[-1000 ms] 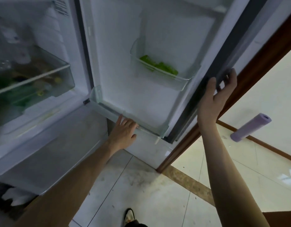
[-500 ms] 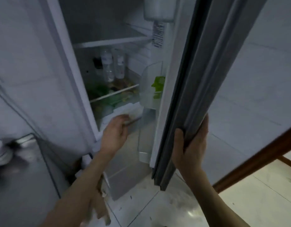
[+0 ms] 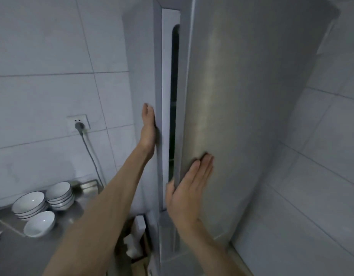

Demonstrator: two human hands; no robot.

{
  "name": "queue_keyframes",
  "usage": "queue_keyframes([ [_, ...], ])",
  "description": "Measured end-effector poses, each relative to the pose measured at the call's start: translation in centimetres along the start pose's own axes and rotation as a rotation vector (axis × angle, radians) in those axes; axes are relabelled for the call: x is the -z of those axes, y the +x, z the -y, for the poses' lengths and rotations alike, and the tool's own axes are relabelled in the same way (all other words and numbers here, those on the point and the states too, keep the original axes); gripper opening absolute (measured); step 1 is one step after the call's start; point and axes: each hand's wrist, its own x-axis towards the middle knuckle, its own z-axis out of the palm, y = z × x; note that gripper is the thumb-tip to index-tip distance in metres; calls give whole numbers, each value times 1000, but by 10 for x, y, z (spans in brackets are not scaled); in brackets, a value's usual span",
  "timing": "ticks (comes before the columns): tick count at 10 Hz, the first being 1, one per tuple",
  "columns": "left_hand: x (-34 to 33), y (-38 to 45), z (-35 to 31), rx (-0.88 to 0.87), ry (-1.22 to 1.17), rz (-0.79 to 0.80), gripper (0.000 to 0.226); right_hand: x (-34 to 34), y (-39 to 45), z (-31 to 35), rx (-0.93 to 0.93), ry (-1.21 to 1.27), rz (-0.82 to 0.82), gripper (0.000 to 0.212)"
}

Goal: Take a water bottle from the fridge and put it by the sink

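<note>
On the fridge door (image 3: pixel 242 96), nearly closed, my right hand (image 3: pixel 189 193) lies flat and empty; my left hand (image 3: pixel 148 126), fingers straight, presses the fridge's (image 3: pixel 140 66) side edge. I cannot see the water bottle.

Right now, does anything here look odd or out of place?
Only small things. The fridge door is ajar, with a dark gap along its edge; the right hand lies flat on it and the left hand rests against the cabinet side. One bowl sits tilted apart from the stacks. No spill or damage shows.
</note>
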Motion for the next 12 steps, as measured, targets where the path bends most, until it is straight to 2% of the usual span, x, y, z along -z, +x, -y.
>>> queue_keyframes([
  [1,4,1,6,-17,-7,19,74,-29,7,4,29,-26,-30,104],
  [3,5,8,12,96,-110,42,135,-82,21,-2,83,-43,-6,103],
  [4,9,12,15,85,-142,102,129,-105,29,-2,71,-21,-36,102],
  [5,8,13,18,118,-184,103,144,-111,26,-6,73,7,-43,93],
  [6,6,11,19,115,-210,94,147,-110,27,-5,62,21,-38,86],
  [7,4,2,11,102,-207,87,132,-106,28,-4,59,-30,22,103],
  [8,5,-8,7,130,-187,64,126,-97,29,-3,51,-65,95,109],
  [9,6,-26,10,172,-149,11,98,-75,30,-4,89,-77,211,106],
  [10,8,-52,27,221,-133,-36,61,-41,25,-22,231,52,349,86],
  [11,17,-77,61,261,-88,-63,56,-12,7,-45,295,140,468,68],
  [12,29,-117,129,557,-31,-32,65,18,-54,-94,302,59,644,54],
])
